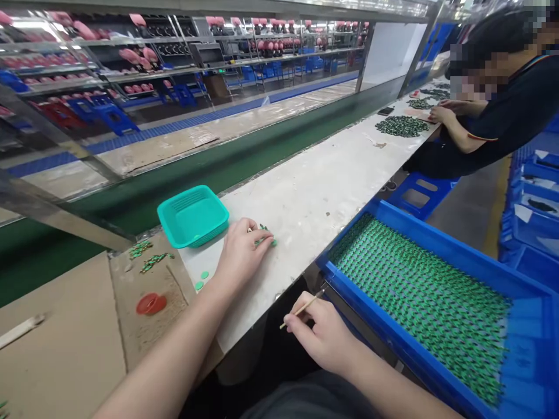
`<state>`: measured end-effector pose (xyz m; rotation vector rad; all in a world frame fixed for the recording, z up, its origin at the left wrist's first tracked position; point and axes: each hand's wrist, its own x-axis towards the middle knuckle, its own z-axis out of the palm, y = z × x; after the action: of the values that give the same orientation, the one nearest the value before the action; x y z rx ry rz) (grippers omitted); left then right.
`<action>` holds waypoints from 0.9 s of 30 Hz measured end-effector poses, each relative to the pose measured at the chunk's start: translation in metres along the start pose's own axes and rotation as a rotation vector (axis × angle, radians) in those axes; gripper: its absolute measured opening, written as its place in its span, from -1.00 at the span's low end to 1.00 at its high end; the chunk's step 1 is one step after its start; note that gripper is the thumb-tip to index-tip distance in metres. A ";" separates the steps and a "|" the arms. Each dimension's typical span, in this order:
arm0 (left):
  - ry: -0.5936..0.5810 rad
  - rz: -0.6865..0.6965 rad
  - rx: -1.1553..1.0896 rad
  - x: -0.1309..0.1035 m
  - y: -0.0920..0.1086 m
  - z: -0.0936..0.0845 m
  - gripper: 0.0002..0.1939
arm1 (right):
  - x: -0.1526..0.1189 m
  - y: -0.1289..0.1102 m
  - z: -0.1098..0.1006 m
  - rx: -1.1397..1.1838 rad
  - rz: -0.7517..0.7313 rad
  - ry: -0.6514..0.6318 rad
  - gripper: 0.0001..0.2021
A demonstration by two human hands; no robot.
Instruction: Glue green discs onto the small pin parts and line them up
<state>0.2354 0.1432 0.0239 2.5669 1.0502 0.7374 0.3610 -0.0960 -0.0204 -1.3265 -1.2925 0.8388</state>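
Observation:
My left hand (244, 251) rests on the white table (305, 192), its fingers bent around small green pieces (273, 242) beside the teal basket (194, 215). Whether a piece is gripped between the fingertips is hard to make out. Just off the table's front edge, my right hand (318, 326) pinches a thin wooden stick (301, 310) with a dark tip. Two green discs (205, 275) lie left of my left forearm. To the right of my right hand, a blue tray (437, 250) holds rows of many small green pieces.
Brown cardboard (56, 326) at the left bears a red lid-like dish (151, 303) and small green-brown pieces (152, 263). Farther along the table, a person (502, 116) sits by a pile of dark green pieces (402, 126). A metal post (56, 215) slants at the left.

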 end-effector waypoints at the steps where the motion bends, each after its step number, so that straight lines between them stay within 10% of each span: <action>1: 0.002 0.004 0.017 0.000 -0.001 0.002 -0.79 | 0.000 0.001 -0.002 0.002 0.002 0.004 -0.83; 9: 0.012 -0.025 0.084 -0.001 0.008 0.005 -0.76 | 0.005 0.008 -0.010 0.000 -0.003 0.012 -0.85; 14: 0.063 -0.263 0.177 -0.010 -0.009 -0.074 -0.49 | -0.001 0.003 -0.018 0.028 0.023 0.015 -0.86; 18: -0.178 -0.431 0.272 -0.025 -0.037 -0.126 -0.71 | -0.006 -0.005 -0.024 0.176 0.149 -0.023 -0.88; 21: -0.401 -0.490 0.311 -0.037 -0.052 -0.121 -0.76 | -0.005 -0.016 -0.025 0.259 0.152 -0.040 -0.58; 27: -0.533 -0.513 0.307 -0.054 -0.062 -0.088 -0.58 | -0.003 -0.039 -0.022 0.282 0.084 -0.050 -0.81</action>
<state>0.1190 0.1533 0.0519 2.3329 1.6031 -0.2403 0.3723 -0.1088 0.0208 -1.1467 -1.1147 1.0765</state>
